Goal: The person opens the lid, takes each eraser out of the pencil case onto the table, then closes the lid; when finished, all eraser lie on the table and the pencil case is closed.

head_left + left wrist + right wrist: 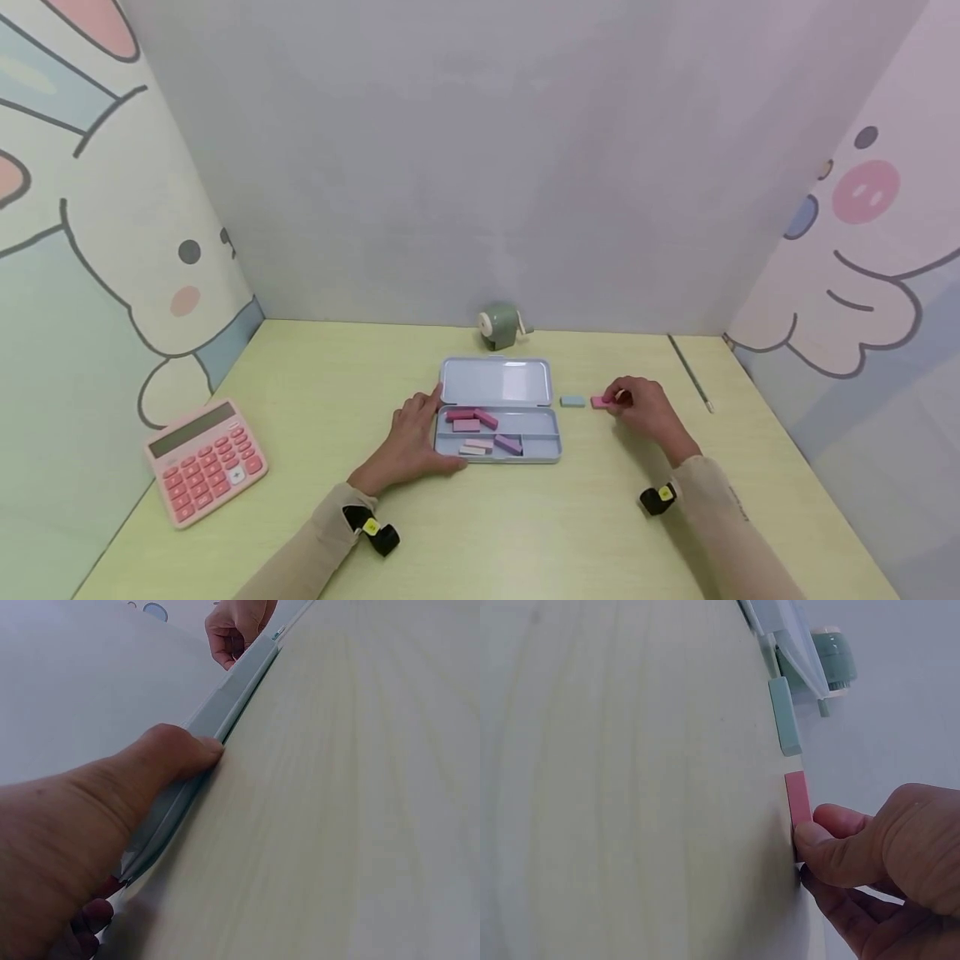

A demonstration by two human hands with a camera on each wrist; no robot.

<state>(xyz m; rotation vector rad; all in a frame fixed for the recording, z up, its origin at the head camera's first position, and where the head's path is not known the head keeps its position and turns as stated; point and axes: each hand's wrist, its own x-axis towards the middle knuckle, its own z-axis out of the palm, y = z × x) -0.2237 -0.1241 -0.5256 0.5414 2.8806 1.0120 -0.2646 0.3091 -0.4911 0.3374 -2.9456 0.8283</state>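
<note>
My left hand [411, 442] holds the left end of an open, pale blue pencil case [555, 423], its thumb [196, 754] against the front edge and its fingers by the left side. Several small eraser-like blocks lie in the case: pink ones [467, 426] in the back compartment, white ones [474, 450] and a purple one [508, 445] in front. To the right of the case, my right hand [643, 408] pinches one end of a pink eraser [798, 796] lying on the table. A light blue eraser [784, 716] lies between it and the case.
A green pencil sharpener [501, 325] with a crank stands behind the case. A dark pencil [690, 372] lies at the far right of the table [510, 533]. At the left edge is a pink calculator [206, 462]. Walls rise behind and on both sides.
</note>
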